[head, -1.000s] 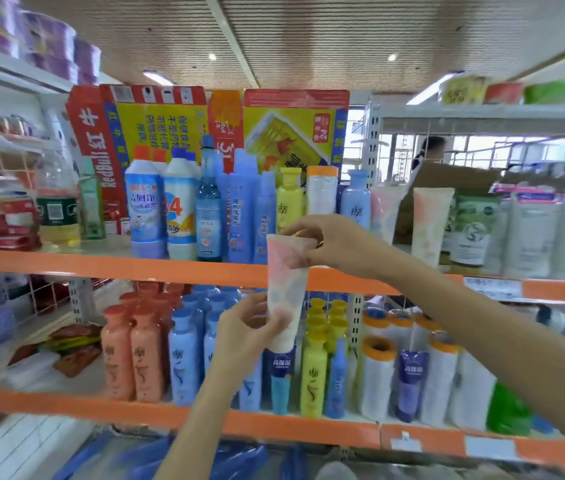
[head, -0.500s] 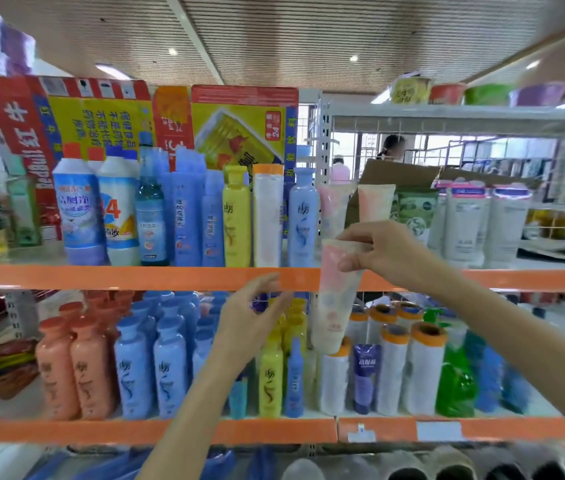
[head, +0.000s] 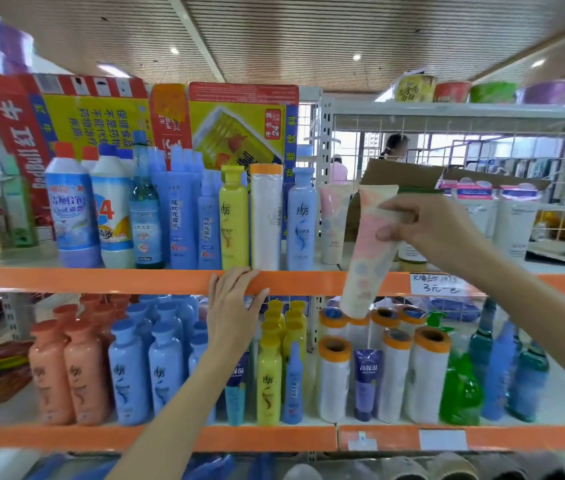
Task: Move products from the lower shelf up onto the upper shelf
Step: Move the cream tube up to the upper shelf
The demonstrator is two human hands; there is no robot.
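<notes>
Red box (head: 14, 133) on upper shelf (head: 101, 280), printed "RedBull". White bottle (head: 111, 209) marked "34". Price tag (head: 437, 284): "3元". Right hand (head: 426, 226) pinching pastel tube (head: 369, 251), tilted before shelf edge. Left hand (head: 236, 306), fingers straight, resting on edge.

Left hand (head: 231, 306): raised on an extended forearm, fingers straight, fingertips resting on the orange shelf edge (head: 101, 280). Right hand (head: 426, 225): arm reaching in from the right, fingers and thumb pinching a pink tube (head: 369, 258), tilted.
</notes>
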